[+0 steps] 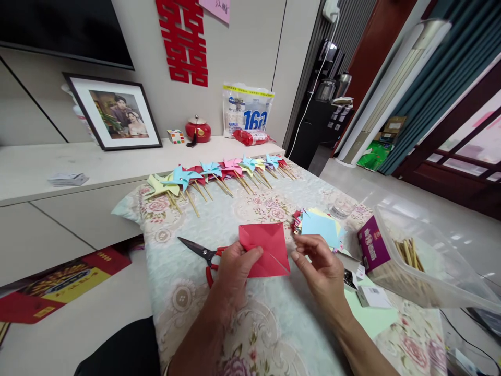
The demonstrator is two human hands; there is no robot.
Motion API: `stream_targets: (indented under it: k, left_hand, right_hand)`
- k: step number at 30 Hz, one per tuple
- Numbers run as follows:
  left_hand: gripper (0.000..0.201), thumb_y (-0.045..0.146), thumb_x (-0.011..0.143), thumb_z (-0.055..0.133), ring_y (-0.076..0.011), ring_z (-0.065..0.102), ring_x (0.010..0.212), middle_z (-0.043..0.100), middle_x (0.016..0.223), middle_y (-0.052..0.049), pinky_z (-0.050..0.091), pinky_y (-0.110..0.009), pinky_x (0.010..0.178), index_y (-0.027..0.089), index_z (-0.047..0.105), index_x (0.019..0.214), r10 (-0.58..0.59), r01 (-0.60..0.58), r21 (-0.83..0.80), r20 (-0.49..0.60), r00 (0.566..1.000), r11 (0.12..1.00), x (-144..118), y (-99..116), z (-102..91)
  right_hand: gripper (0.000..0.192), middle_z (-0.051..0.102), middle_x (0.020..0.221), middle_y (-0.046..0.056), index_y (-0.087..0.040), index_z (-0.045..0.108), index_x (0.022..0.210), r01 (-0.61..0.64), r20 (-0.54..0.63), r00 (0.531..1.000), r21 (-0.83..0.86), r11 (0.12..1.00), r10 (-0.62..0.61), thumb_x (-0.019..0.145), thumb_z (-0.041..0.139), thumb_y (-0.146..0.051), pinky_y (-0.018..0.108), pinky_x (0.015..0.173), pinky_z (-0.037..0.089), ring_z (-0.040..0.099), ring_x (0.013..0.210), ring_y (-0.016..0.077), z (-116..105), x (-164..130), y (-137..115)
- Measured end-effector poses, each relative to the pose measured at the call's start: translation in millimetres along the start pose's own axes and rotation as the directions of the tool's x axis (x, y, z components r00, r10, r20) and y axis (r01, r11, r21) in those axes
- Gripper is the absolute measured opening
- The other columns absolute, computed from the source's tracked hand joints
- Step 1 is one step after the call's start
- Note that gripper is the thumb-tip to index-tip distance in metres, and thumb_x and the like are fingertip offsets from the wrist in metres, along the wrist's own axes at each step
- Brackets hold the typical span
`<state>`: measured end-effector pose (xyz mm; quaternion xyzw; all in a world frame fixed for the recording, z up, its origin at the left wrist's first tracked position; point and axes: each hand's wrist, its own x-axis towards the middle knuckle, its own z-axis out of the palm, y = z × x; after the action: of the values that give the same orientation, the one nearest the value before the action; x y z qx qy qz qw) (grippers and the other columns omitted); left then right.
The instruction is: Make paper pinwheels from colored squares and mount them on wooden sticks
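While left hand (235, 261) pins red paper (265, 248), right hand (319, 263) nears its edge.

We see a red square of paper (264, 248) lying flat on the floral tablecloth, turned so one corner points our way, creased along a diagonal with a cut running in from its near right corner, its left edge pinched under our fingers.

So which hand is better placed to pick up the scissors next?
Probably the left hand: it pinches the red paper right beside the scissors; the right hand lies across the paper.
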<state>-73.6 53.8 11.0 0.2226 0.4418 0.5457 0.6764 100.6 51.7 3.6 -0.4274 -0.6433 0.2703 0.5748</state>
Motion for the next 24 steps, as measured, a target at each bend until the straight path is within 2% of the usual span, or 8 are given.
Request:
stream_targets:
  k: [3,7,12,19,24]
  left_hand:
    - [0.025,0.025,0.057,0.076,-0.0206,0.066,0.059,0.071,0.061,-0.002,0.049,-0.028,0.058,0.017,0.068,0.079,-0.005,0.005,-0.034,0.015,1.000,0.999,-0.5,4.4,-0.3]
    - [0.023,0.024,0.056,0.075,-0.0220,0.068,0.063,0.071,0.060,-0.002,0.049,-0.028,0.059,0.017,0.068,0.076,0.002,-0.001,-0.053,0.018,1.000,0.999,-1.7,6.7,0.4]
    - [0.022,0.024,0.056,0.073,-0.0211,0.067,0.061,0.071,0.061,-0.002,0.048,-0.027,0.057,0.016,0.068,0.076,0.021,-0.020,-0.048,0.033,0.999,0.999,-1.7,5.7,0.8]
    - [0.021,0.026,0.055,0.074,-0.0147,0.057,0.050,0.064,0.056,0.002,0.044,-0.025,0.052,0.016,0.064,0.071,0.033,-0.030,0.073,-0.043,0.999,0.997,2.1,-1.6,-0.1]
    - [0.020,0.027,0.058,0.074,-0.0133,0.054,0.052,0.063,0.056,0.002,0.041,-0.024,0.051,0.016,0.065,0.072,0.109,-0.100,0.164,-0.044,0.993,0.981,4.9,-9.9,-2.5]
  right_hand:
    - [0.024,0.065,0.090,0.003,-0.028,0.074,0.101,0.181,0.180,0.971,-0.134,0.974,-0.156,0.089,0.065,-0.010,0.032,0.076,0.048,0.061,0.086,0.0175,2.0,-0.9,-3.4]
    - [0.030,0.064,0.090,0.004,-0.027,0.074,0.104,0.274,0.309,0.926,-0.155,0.949,-0.217,0.091,0.058,-0.005,0.028,0.070,0.049,0.062,0.083,0.0158,5.3,-1.3,-4.9]
    - [0.026,0.062,0.089,0.004,-0.025,0.074,0.102,0.299,0.362,0.906,-0.181,0.937,-0.219,0.091,0.059,-0.007,0.027,0.068,0.049,0.062,0.080,0.0157,2.4,0.7,-7.6]
    - [0.021,0.059,0.088,0.005,-0.023,0.074,0.099,0.322,0.412,0.882,-0.176,0.930,-0.228,0.092,0.060,-0.010,0.028,0.069,0.048,0.060,0.081,0.0165,-2.1,2.3,-11.7]
    - [0.016,0.059,0.088,0.005,-0.021,0.072,0.092,0.293,0.412,0.888,-0.169,0.941,-0.203,0.091,0.061,-0.011,0.029,0.071,0.047,0.059,0.083,0.0173,-1.4,1.6,-14.4]
